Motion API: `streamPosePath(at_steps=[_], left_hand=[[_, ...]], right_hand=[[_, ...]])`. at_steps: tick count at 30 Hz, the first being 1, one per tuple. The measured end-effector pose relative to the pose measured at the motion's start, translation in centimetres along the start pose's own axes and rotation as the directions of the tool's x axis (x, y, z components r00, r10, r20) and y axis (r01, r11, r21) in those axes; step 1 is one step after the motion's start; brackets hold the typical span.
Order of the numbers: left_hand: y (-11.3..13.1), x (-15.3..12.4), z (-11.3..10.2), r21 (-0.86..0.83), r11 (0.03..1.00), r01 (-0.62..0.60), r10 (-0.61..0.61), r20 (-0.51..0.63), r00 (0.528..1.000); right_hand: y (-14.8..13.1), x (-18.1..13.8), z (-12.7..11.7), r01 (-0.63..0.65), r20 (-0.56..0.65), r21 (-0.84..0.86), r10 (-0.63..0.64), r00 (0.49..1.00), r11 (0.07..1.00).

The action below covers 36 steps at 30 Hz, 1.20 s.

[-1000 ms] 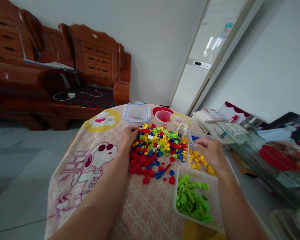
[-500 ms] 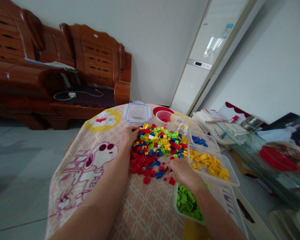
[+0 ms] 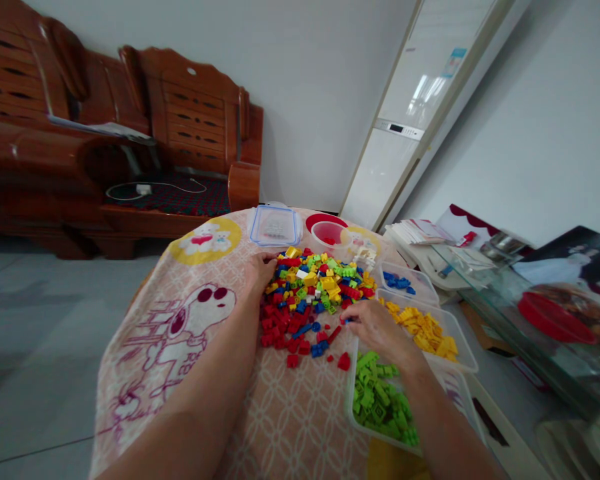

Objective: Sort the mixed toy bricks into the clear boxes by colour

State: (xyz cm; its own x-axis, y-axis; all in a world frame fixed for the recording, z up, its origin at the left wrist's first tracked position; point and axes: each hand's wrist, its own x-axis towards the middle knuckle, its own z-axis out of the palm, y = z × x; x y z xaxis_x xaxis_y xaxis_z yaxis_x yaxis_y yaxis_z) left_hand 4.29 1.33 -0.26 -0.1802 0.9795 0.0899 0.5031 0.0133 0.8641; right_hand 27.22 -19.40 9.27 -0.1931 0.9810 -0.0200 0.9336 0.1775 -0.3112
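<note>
A mixed pile of toy building bricks (image 3: pixel 325 287) in red, yellow, green, blue and white lies on the cloth-covered table. At the pile's left edge rests my left hand (image 3: pixel 261 268), open, with its fingers stretched against the bricks and nothing seen in them. My right hand (image 3: pixel 375 327) is over the pile's right edge, thumb and fingers pinched on a small blue brick (image 3: pixel 349 321), mostly covered by the fingertips. Below its wrist is a clear box of green bricks (image 3: pixel 380 400). Just beyond the hand is a clear box of yellow bricks (image 3: pixel 425 327).
A smaller clear box holds blue bricks (image 3: pixel 399 283). White bricks (image 3: pixel 366 257) lie behind the pile near a bowl with red pieces (image 3: pixel 330 235). A blue-edged lid (image 3: pixel 275 225) lies at the back. A glass shelf (image 3: pixel 520 320) stands to the right.
My right hand has moved slightly up and right, and a small blue brick now shows at its fingertips. A long red piece near it is more visible. My left hand stays put.
</note>
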Motion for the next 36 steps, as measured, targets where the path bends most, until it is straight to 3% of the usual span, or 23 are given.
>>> streamPosePath(at_steps=[2, 4, 6, 8, 10, 12, 18, 22, 25, 29, 32, 36], left_hand=[[0.0, 0.0, 0.0, 0.004, 1.000, 0.000, 0.000, 0.003, 1.000], [0.0, -0.1, -0.1, 0.002, 1.000, 0.002, -0.003, 0.006, 1.000], [0.0, -0.1, -0.1, -0.005, 1.000, 0.006, -0.006, 0.004, 1.000], [-0.2, 0.0, 0.1, -0.022, 1.000, 0.002, -0.002, -0.004, 1.000], [-0.4, 0.2, 0.3, -0.037, 0.999, -0.005, 0.005, -0.008, 1.000], [-0.7, 0.4, 0.5, -0.036, 0.999, -0.009, 0.008, -0.008, 1.000], [-0.7, 0.5, 0.5, -0.019, 1.000, -0.024, 0.024, -0.006, 1.000], [-0.3, -0.1, -0.1, 0.027, 0.999, -0.017, 0.017, -0.009, 1.000], [-0.3, 0.0, 0.0, 0.028, 1.000, -0.014, 0.014, -0.004, 1.000], [-0.7, 0.5, 0.6, 0.004, 1.000, -0.002, 0.002, 0.016, 1.000], [-0.8, 0.6, 0.7, 0.003, 1.000, -0.003, 0.003, 0.012, 1.000], [-0.5, 0.3, 0.4, 0.028, 1.000, -0.010, 0.010, 0.000, 1.000]], right_hand=[[1.5, 0.3, -0.8, -0.048, -0.090, 0.119, 0.059, 0.994, 0.992], [3.7, 0.5, -1.5, -0.122, -0.235, 0.233, 0.177, 0.956, 0.965], [6.1, 0.6, -2.1, -0.185, -0.465, 0.281, 0.303, 0.832, 0.942], [8.0, 0.4, -2.7, -0.272, -0.616, 0.276, 0.387, 0.686, 0.922], [8.8, 0.3, -3.2, -0.324, -0.656, 0.247, 0.404, 0.638, 0.913], [8.3, 0.2, -3.5, -0.331, -0.635, 0.202, 0.381, 0.672, 0.922], [3.0, 0.8, -2.3, -0.144, -0.385, 0.165, 0.199, 0.901, 0.976], [-0.3, 0.9, -1.3, 0.001, -0.196, 0.092, 0.017, 0.980, 0.996], [-1.7, 0.7, -0.3, 0.091, 0.012, 0.026, -0.091, 0.996, 0.996], [-2.3, 0.8, 1.4, 0.171, 0.225, -0.080, -0.149, 0.963, 0.982], [-2.4, 1.0, 2.4, 0.170, 0.264, -0.140, -0.129, 0.956, 0.975], [-2.3, 1.2, 2.8, 0.140, 0.221, -0.129, -0.109, 0.969, 0.982]])
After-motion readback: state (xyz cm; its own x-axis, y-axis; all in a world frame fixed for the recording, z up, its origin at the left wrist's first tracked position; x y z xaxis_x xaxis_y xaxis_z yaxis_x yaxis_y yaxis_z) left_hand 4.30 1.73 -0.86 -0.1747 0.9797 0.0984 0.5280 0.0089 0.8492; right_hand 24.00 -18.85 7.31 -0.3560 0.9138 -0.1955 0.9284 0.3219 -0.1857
